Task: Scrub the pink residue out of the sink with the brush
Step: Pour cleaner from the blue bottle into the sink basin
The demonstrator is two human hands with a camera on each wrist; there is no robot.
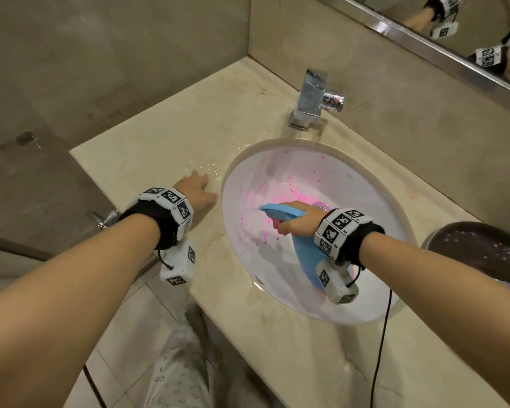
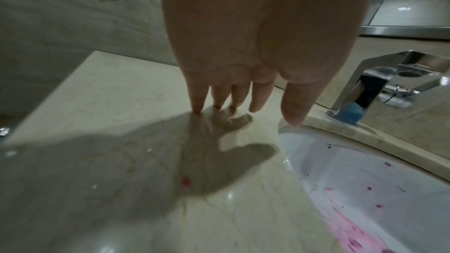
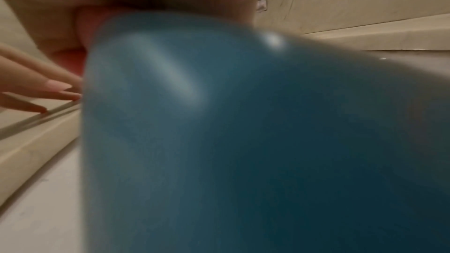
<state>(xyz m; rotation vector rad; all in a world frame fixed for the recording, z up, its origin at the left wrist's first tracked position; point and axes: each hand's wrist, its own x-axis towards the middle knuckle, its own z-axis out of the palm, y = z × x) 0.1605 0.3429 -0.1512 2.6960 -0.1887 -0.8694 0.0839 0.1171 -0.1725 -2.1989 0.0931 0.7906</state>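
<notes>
The white oval sink (image 1: 362, 195) is set in a beige marble counter (image 1: 171, 136). Pink residue (image 1: 256, 201) streaks its bowl around the bottom, also seen as pink residue (image 2: 350, 230) in the left wrist view. My right hand (image 1: 296, 220) grips a blue brush (image 1: 283, 212) inside the bowl, its head pressed on the pink patch and its handle running back under my wrist. In the right wrist view the blue brush (image 3: 243, 132) fills the frame, blurred. My left hand (image 1: 196, 188) rests flat on the counter left of the sink, fingers (image 2: 258, 99) straight and spread.
A chrome faucet (image 1: 309, 98) stands behind the sink. A dark round bin (image 1: 480, 251) sits at the right. A mirror (image 1: 468, 33) runs along the back wall. A black cable (image 1: 380, 343) hangs over the counter's front edge. Water wets the counter near my left hand.
</notes>
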